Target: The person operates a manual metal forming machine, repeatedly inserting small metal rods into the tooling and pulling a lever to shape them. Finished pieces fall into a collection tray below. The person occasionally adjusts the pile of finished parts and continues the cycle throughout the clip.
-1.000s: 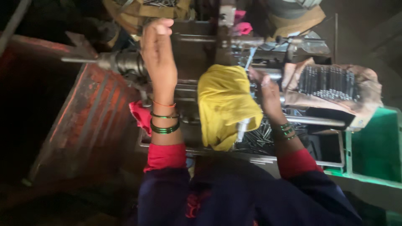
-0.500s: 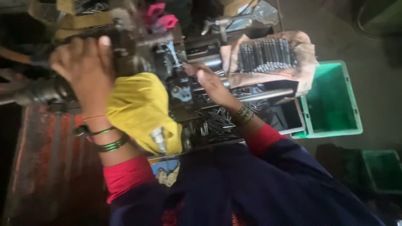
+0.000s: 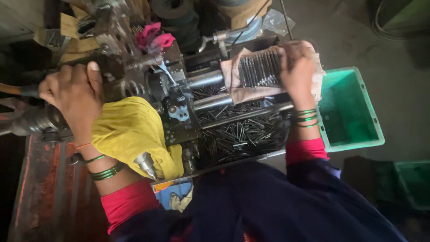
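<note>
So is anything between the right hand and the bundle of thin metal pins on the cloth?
No. The right hand already rests on the bundle of thin dark metal pins lying on the pale cloth; nothing visible lies between them.

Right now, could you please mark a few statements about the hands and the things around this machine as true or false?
1. The right hand rests on a bundle of thin metal rods. True.
2. The left hand holds the yellow cloth. False: it grips a machine part beside the cloth.
3. The green bin is full of rods. False: it looks empty.
4. Loose dark rods lie in the machine tray. True.
</note>
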The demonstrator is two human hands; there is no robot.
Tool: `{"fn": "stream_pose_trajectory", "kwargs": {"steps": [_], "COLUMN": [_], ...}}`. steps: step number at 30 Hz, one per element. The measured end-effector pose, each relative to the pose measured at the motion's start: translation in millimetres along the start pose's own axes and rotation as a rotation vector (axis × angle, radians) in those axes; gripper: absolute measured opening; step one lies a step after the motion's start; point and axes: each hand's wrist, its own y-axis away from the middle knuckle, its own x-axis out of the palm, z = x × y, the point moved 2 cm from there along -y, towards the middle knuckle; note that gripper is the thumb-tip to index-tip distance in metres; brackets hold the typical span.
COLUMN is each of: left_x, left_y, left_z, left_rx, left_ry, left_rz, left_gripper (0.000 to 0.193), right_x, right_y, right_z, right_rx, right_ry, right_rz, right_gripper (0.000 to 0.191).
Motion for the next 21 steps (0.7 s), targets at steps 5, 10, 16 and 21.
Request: {"fn": "stream_pose_trajectory", "kwargs": {"steps": [5,10,16,21], "left_x": [-3.1,-3.9,-6.6,-10.6], "left_y": [-1.5,-1.0,-2.9,-5.8], "left_z": [-5.2,-11.3,-18.3,-21.1], "left_rx": [-0.039,-0.056,-0.050,-0.045], "left_ry": [0.045,0.041,0.057,0.071], "left_rz": [0.001,-0.006,-0.037,-0.080], "left_gripper": [0.036,0.036,0.030,0.030], "right_x": [-1.4,1.1,-0.3,4.2], "right_y": [-2.1,-3.3,-1.9,4.4], "right_z": [-31.2,-29.3,-32.6,-38.4], "right_rx": [0.029,-0.065,-0.070,-0.069], "right_ry": [0.173,0.281,0.265,0.270], "right_rz": [0.096,0.114,0.122,0.064], "right_gripper": [0.019,0.020,0.018,0.022]}}
